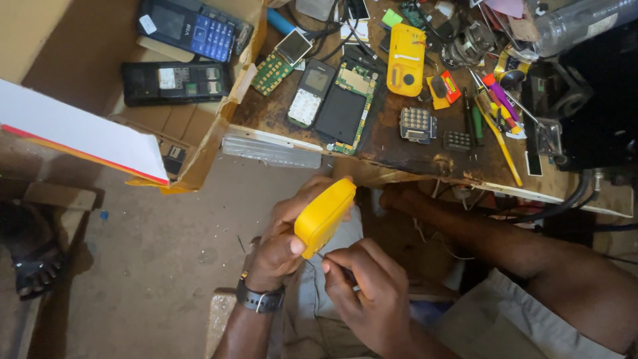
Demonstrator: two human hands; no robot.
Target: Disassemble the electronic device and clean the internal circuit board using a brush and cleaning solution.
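While the left hand [282, 242] grips a yellow phone shell [324, 217] over the lap, below the worktop [399, 143] edge, the right hand [369, 292] pinches a thin tool [335, 266] at the shell's lower end. Opened phones [332, 100] lie above.

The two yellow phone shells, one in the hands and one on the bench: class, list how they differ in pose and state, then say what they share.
1. The held yellow shell is gripped by the left hand, tilted off the bench; the bench yellow shell lies flat, untouched.
2. The held shell shows a plain smooth face; the bench shell shows cut-outs and a round hole.
3. The right hand brings a thin tool to the held shell's lower edge; nothing touches the bench shell.
Shared: yellow plastic, rounded oblong shape.
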